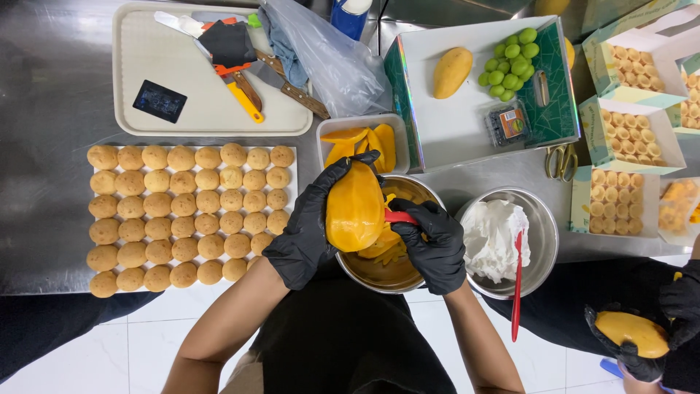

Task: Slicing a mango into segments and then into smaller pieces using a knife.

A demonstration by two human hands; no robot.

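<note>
The round steel bowl of peelings (379,273) sits at the counter's near edge — the sheet of small round pastries (186,211) to its left, the steel bowl of whipped cream (543,226) to its right, the beige plastic tray of knives (146,58) behind the sheet.

Open steel counter (44,109) was left to the far left, beside the cream tray (146,109). Passage leftward was blocked by the sheet of round pastries (186,215). Ahead, the way was closed by the tub of mango slices (361,142) and the white box (474,87). Rightward, the cream bowl (543,241) with its red spatula (516,292) stood just beside the peel bowl (379,273).
</note>
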